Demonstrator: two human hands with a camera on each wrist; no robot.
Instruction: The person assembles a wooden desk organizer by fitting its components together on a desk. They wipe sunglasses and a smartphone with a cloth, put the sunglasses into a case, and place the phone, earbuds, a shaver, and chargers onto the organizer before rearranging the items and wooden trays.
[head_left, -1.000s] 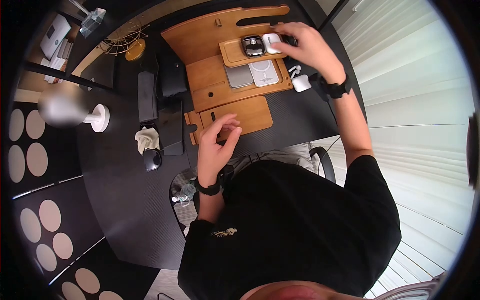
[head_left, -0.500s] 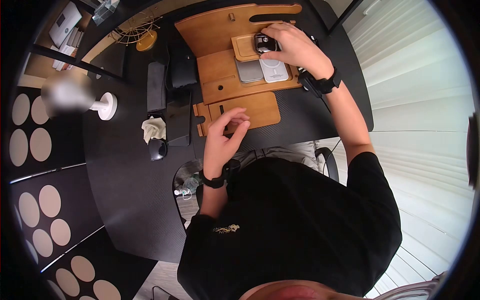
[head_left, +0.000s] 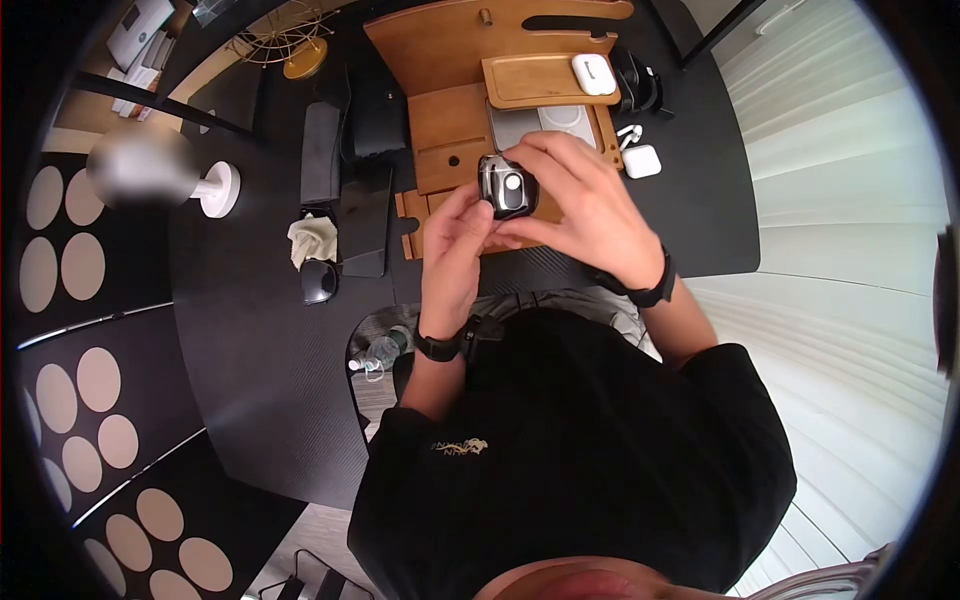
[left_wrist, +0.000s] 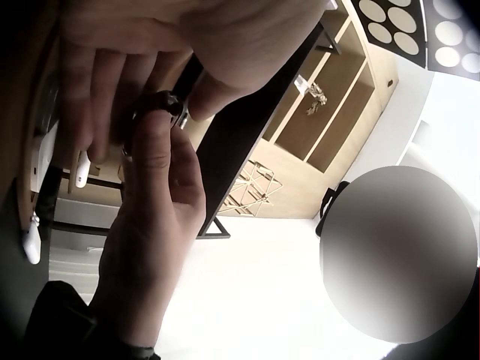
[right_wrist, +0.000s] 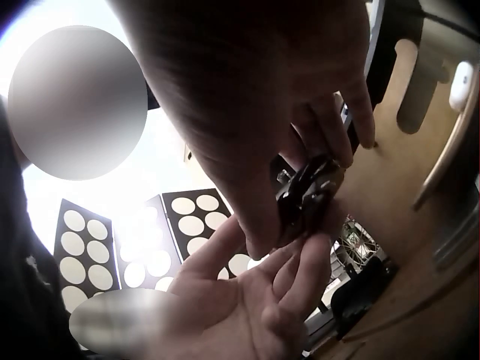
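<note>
In the head view, a shiny black earbud case (head_left: 508,187) with a silver front is held between both hands, over the front of the wooden desk stand. My left hand (head_left: 452,262) pinches its lower left side, thumb on the front. My right hand (head_left: 592,212) grips it from the right, fingers at the upper edge and thumb below. In the right wrist view the dark case (right_wrist: 311,187) shows between the fingers of both hands. A white earbud case (head_left: 594,75) lies on the stand's raised wooden tray (head_left: 530,82).
Right of the stand, another white case (head_left: 642,161) lies on the black desk with white earbuds (head_left: 630,134) beside it. Dark headphones (head_left: 640,85) sit behind. At left are a grey case (head_left: 321,150), a cloth (head_left: 314,241), sunglasses (head_left: 319,282) and a white lamp base (head_left: 220,190).
My right hand has lifted the black case off the tray and brought it toward me. The left hand has come to meet it and now holds it too.
</note>
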